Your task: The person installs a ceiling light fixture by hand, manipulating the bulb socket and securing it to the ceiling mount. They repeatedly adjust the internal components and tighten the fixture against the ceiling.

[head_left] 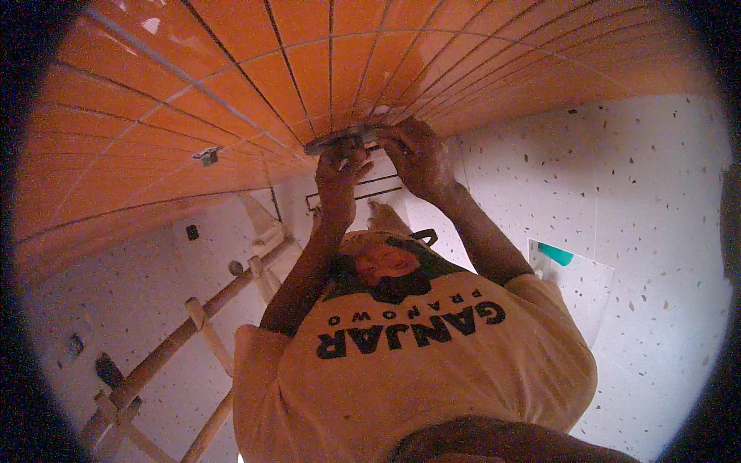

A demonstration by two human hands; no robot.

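A dark grey, flat, elongated piece lies against the orange tiled wall, and its exact kind cannot be made out. My left hand has its fingers bent up around the left and middle part of it. At its right end, my right hand is closed with fingertips pressed on the piece. Both forearms reach up in front of my printed yellow-orange shirt. The fingers partly cover the piece, and anything small between them is hidden.
A small metal fitting sticks out of the orange wall on the left. A wooden ladder stands at lower left. To the right is a white speckled surface with a teal object in a pale recess.
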